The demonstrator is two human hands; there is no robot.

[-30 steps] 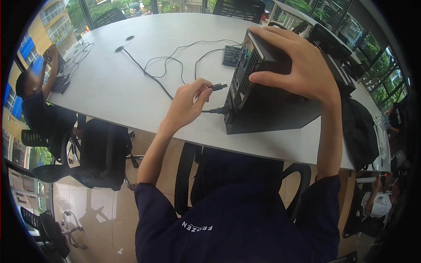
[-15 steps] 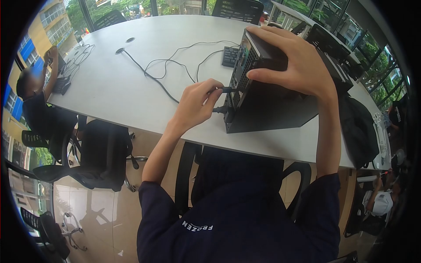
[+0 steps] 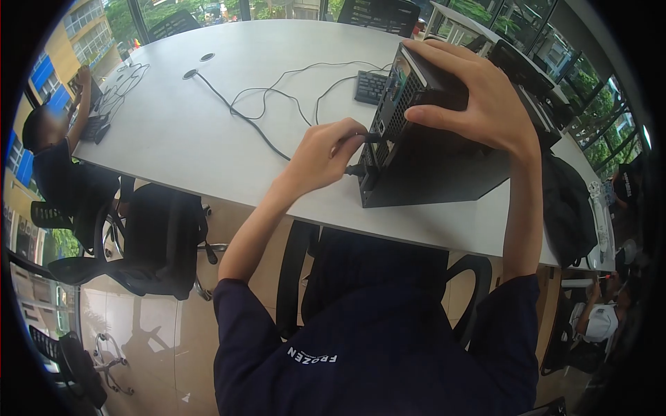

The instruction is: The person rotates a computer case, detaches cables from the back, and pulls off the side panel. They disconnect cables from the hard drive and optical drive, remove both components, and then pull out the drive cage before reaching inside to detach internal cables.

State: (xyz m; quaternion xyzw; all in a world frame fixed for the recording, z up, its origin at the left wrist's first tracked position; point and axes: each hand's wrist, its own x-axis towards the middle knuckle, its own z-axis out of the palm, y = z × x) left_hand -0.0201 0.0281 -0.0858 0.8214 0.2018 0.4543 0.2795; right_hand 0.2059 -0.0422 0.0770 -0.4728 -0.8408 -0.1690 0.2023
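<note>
A black desktop computer tower (image 3: 444,163) stands near the table's front edge, its port-filled back panel (image 3: 390,114) turned to the left. My left hand (image 3: 322,154) is closed in a pinch on a black cable plug (image 3: 372,138) at that panel. Whether the plug is fully seated cannot be made out. Below it, a black power plug (image 3: 356,170) sits at the lower part of the panel. My right hand (image 3: 485,104) grips the tower from above, fingers over the top edge and thumb against the near side.
A black keyboard (image 3: 370,87) lies behind the tower, and loose cables (image 3: 263,104) cross the white table (image 3: 187,132). To the right are a monitor (image 3: 519,69) and a black bag (image 3: 567,208). Another person (image 3: 59,156) sits at the left end.
The view has shifted slightly, so the tower and hands appear a little further right. My left hand still pinches the plug, now close against the back panel; my right hand keeps its hold.
</note>
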